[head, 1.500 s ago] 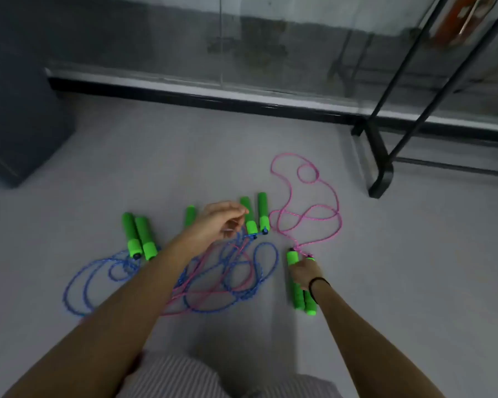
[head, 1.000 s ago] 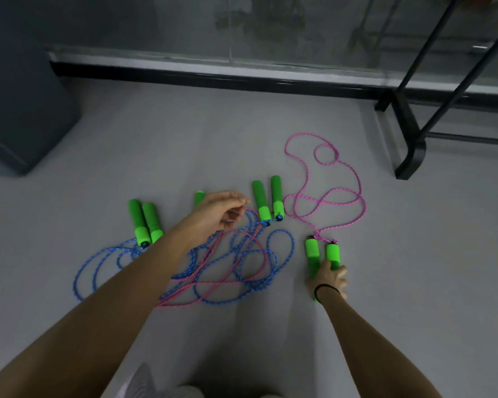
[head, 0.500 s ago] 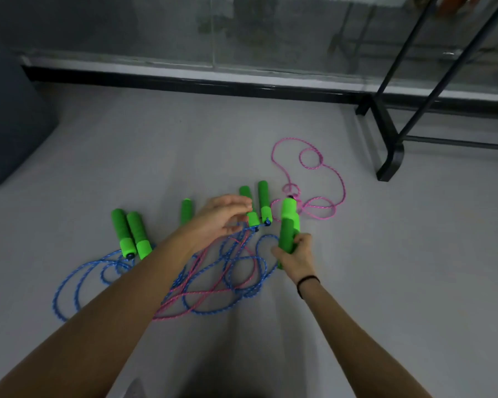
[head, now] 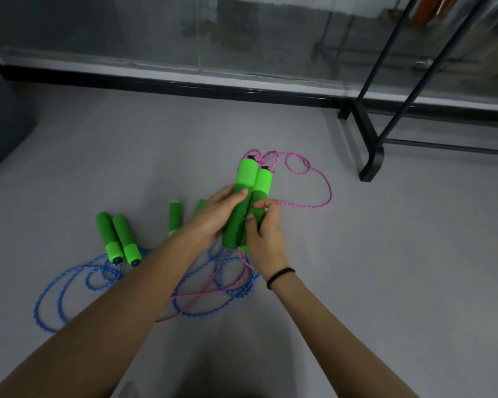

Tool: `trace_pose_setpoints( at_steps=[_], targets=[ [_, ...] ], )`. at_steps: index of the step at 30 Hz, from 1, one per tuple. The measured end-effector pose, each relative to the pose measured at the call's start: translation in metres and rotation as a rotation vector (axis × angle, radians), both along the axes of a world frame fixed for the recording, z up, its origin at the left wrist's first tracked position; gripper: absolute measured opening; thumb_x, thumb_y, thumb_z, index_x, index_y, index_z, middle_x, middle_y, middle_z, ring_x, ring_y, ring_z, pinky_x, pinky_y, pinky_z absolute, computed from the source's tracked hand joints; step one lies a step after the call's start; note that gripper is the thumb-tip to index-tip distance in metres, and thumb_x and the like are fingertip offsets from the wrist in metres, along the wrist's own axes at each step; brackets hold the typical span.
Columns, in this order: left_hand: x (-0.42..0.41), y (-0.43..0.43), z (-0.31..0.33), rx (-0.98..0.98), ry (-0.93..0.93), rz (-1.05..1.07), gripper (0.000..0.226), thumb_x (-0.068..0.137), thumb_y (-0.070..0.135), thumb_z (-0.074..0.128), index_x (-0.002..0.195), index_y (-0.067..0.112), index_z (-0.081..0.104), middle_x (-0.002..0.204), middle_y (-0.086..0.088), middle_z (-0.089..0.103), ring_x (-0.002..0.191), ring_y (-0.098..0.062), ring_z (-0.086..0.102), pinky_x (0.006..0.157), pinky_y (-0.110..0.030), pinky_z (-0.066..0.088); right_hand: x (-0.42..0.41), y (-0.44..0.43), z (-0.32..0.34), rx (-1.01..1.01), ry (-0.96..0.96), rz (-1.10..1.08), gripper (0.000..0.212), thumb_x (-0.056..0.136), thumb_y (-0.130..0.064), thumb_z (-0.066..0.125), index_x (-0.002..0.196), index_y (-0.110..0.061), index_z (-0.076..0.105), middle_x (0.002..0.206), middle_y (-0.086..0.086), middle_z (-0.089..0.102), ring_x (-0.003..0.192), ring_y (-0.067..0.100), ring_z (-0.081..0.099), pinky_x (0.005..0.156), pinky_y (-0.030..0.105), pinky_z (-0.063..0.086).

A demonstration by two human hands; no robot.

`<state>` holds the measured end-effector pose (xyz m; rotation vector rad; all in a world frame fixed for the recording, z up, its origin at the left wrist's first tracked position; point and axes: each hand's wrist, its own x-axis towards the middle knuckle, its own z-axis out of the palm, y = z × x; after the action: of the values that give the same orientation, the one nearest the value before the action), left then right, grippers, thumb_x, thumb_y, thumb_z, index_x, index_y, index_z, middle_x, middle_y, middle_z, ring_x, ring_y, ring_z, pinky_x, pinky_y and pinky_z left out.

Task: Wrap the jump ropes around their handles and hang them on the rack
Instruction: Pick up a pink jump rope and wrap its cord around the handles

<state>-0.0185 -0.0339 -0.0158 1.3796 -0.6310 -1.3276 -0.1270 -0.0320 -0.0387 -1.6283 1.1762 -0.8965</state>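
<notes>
Head view: item, green handles [head: 249,196], a pair side by side, raised above the floor [head: 385,268]. The left hand [head: 213,218] has its grip curled round them; the right hand [head: 266,234] has its grip pinching their lower part. A pink rope [head: 299,206] trails from their tops to the floor. Blue ropes [head: 37,308] and a second handle pair [head: 121,239] lie on the floor at left; a black rack [head: 371,156] stands at right.

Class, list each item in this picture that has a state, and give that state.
held handle pair, lifted, side by side
left hand, gripping the held pair
right hand, gripping the held pair
pink rope, unwound, trailing loose
blue ropes, loose, tangled
spare handle pair, lying down, unwrapped
</notes>
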Motion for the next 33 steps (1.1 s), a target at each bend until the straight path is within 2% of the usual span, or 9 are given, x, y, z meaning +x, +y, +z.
trace_pose_setpoints(
  at_steps=[2,4,7,11,16,20,23,29,33],
  targets=[
    [-0.001,0.000,0.001,0.022,0.031,-0.051,0.033,0.091,0.030,0.053,0.121,0.017,0.056,0.115,-0.010,0.067,0.102,-0.024,0.064,0.085,-0.032,0.052,0.005,0.002,-0.002,0.000,0.025,-0.008,0.018,0.089,-0.018,0.042,0.100,-0.025,0.028,0.091,0.017,0.059,0.070,0.030,0.055,0.061,0.039,0.044],
    [0.000,0.001,0.003,0.068,0.044,-0.106,0.035,0.090,0.033,0.054,0.124,0.022,0.053,0.116,-0.009,0.066,0.103,-0.026,0.064,0.082,-0.035,0.054,0.008,0.002,-0.004,-0.040,0.072,-0.036,0.027,0.085,-0.034,0.039,0.106,-0.022,0.027,0.095,0.020,0.062,0.079,0.035,0.059,0.066,0.046,0.049],
    [0.004,-0.001,0.007,0.107,0.079,-0.163,0.033,0.090,0.028,0.055,0.123,0.026,0.051,0.109,-0.006,0.067,0.090,-0.022,0.066,0.067,-0.031,0.055,0.009,0.000,-0.002,-0.175,0.192,-0.116,0.049,0.081,-0.041,0.038,0.121,-0.014,0.031,0.110,0.012,0.060,0.102,0.030,0.052,0.084,0.044,0.044],
    [0.005,-0.007,0.012,0.106,0.111,-0.153,0.034,0.089,0.020,0.056,0.123,0.019,0.052,0.114,-0.012,0.066,0.092,-0.024,0.064,0.072,-0.032,0.053,0.018,-0.006,0.010,-0.182,0.265,-0.186,0.048,0.090,-0.028,0.043,0.132,-0.011,0.030,0.124,0.007,0.049,0.110,0.026,0.042,0.090,0.038,0.032],
    [0.010,-0.016,0.073,0.028,0.113,-0.120,0.030,0.084,0.010,0.060,0.114,0.013,0.058,0.087,-0.007,0.069,0.068,-0.015,0.068,0.055,-0.024,0.053,0.021,-0.026,0.066,-0.202,0.117,-0.125,0.050,0.080,-0.034,0.039,0.125,-0.012,0.041,0.120,0.006,0.049,0.110,0.022,0.041,0.096,0.038,0.035],
    [0.022,-0.017,0.173,0.034,0.108,-0.146,0.024,0.081,0.003,0.063,0.103,0.012,0.062,0.080,-0.009,0.070,0.066,-0.020,0.067,0.056,-0.028,0.056,0.012,-0.048,0.156,-0.134,-0.110,0.002,0.036,0.075,-0.024,0.044,0.110,-0.016,0.050,0.110,0.000,0.047,0.108,0.016,0.043,0.093,0.037,0.042],
    [0.034,-0.013,0.274,0.034,0.051,-0.187,0.021,0.080,-0.003,0.061,0.093,0.013,0.060,0.073,-0.009,0.067,0.053,-0.018,0.062,0.050,-0.025,0.053,0.007,-0.073,0.254,-0.121,-0.227,-0.050,0.033,0.074,-0.019,0.039,0.100,-0.014,0.059,0.108,0.005,0.049,0.105,0.011,0.045,0.099,0.032,0.036],
    [0.046,0.014,0.504,-0.027,0.009,-0.361,0.025,0.066,0.001,0.066,0.087,0.011,0.057,0.069,-0.008,0.065,0.048,-0.020,0.060,0.044,-0.023,0.048,0.006,-0.105,0.487,0.064,-0.410,0.119,0.046,0.085,-0.038,0.036,0.128,-0.024,0.044,0.133,-0.002,0.048,0.125,0.009,0.042,0.107,0.027,0.030],
    [0.053,0.021,0.656,-0.068,-0.030,-0.413,0.025,0.066,0.002,0.061,0.090,0.009,0.056,0.065,-0.007,0.064,0.046,-0.018,0.057,0.043,-0.021,0.046,0.018,-0.106,0.638,0.006,-0.526,0.052,0.037,0.080,-0.051,0.043,0.104,-0.024,0.050,0.103,-0.004,0.052,0.100,0.010,0.049,0.096,0.034,0.038]
  ],
)
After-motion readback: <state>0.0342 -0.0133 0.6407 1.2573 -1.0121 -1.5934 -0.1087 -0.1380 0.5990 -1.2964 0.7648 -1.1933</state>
